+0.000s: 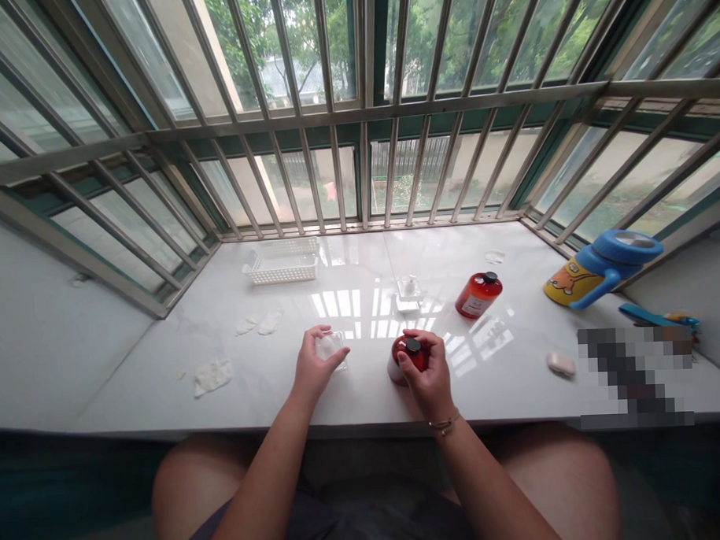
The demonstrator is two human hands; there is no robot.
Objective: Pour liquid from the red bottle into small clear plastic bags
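Observation:
On the white marble-patterned counter [353, 404], my left hand [313, 364] is closed around a clear, square-looking container [338, 351], with the thumb across its near side. To the right of it, my right hand [427, 370] grips a red bottle [398, 354] with a black cap, fingers over the far side and thumb at the front. That bottle looks upright; its label is mostly turned away. Beyond my hands stands a small clear pump bottle [410, 290]. A second red bottle [477, 296] with a black cap and pale label is farther back on the right.
A white perforated basket [282, 262] sits at the back left. Crumpled white tissues [213, 378] lie on the left side. To the right are a blue and yellow mug [599, 269], a pale earbud-like case [560, 364] and a blue strap [648, 317]. Metal window bars [365, 175] enclose the back.

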